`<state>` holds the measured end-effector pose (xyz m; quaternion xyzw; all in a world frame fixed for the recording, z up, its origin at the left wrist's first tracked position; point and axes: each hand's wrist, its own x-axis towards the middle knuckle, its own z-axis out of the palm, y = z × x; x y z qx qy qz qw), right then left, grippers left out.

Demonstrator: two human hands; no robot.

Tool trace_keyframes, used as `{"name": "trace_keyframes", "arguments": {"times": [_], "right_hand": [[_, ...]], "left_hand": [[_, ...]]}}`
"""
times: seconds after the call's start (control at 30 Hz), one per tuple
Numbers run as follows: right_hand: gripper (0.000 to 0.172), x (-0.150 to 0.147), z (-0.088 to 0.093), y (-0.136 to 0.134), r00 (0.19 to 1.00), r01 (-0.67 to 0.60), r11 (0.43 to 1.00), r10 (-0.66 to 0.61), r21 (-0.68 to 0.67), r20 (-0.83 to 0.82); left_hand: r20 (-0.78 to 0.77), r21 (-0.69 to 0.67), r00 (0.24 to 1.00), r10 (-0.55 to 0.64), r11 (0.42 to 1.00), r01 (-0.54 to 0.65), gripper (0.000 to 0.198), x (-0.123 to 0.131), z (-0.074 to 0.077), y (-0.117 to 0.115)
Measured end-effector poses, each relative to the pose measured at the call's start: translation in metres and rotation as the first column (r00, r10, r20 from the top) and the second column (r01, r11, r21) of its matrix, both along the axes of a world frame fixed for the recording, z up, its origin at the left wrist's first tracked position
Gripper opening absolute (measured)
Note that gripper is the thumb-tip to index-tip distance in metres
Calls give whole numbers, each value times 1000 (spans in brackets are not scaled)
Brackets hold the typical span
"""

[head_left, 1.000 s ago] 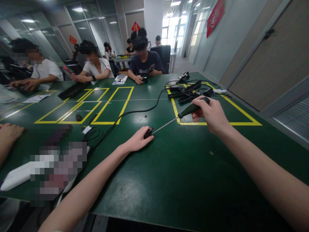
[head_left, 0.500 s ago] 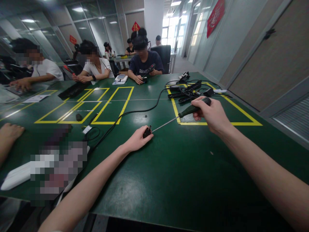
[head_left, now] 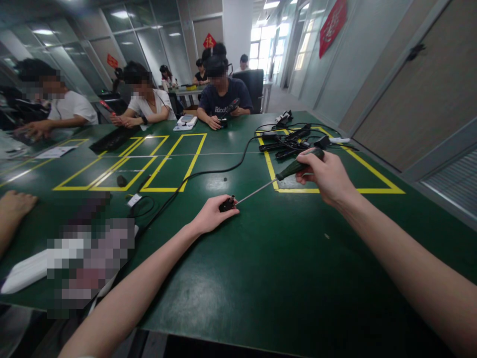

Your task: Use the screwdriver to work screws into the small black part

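Note:
My left hand (head_left: 211, 215) is closed round a small black plug-like part (head_left: 226, 203) and presses it to the green table (head_left: 261, 268). My right hand (head_left: 325, 175) grips the dark green handle of a screwdriver (head_left: 294, 170). Its thin metal shaft slants down to the left, and the tip meets the black part. Both forearms reach in from the near edge.
A black cable (head_left: 208, 171) runs from a pile of black power strips and plugs (head_left: 288, 140) across the yellow taped rectangles. Another person's hand (head_left: 15, 203) rests at the left edge. Several people sit along the far side. A white object (head_left: 26, 271) lies near left.
My left hand has turned the black part slightly and the screwdriver handle has shifted a little. Nothing else has moved.

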<state>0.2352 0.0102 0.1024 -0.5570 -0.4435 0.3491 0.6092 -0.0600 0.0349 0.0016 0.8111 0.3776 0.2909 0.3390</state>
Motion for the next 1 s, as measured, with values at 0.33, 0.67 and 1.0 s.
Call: {"name": "trace_keyframes", "arguments": {"times": [0.33,0.67,1.0], "right_hand": [[26,-2,3,-3,1000,-12,1000,11,6,19],[42,-3,5,-8,996,-40,997,35,62,76],[33,-3,3,-7,994,-33,998,27,58,104]], "left_hand": [[-20,1,999,31,1000,-31,29,1,1,-1],[-11,-16,999,38,999,-39,30,0,1,0],[-50,31,997,51,998,-50,21,3,4,-2]]}}
